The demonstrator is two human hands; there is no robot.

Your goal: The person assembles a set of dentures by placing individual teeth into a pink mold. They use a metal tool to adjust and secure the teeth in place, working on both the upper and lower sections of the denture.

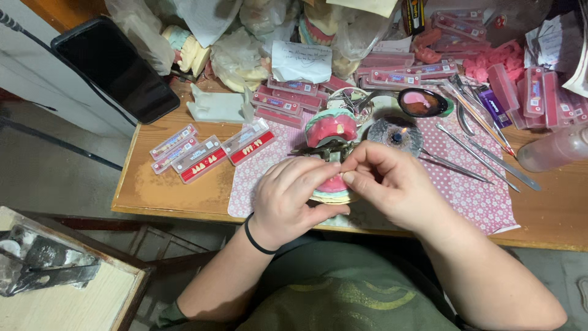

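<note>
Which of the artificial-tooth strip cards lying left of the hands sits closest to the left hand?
The red-edged tooth card lying partly on the pink dotted mat, right-most of that group. The other three cards lie farther left on bare wood, away from the left hand.

Soft, even light falls on my surface [184, 190] from above, bright enough that colours stay clear. Shadows are faint; a weak one sits under my left hand [288, 199] and right hand [386, 184]. The phone [116, 67] screen is dark with little glare. The bottle [554, 150] shows a pale sheen. Edges bend slightly, and the corners look softer than the centre.
</note>
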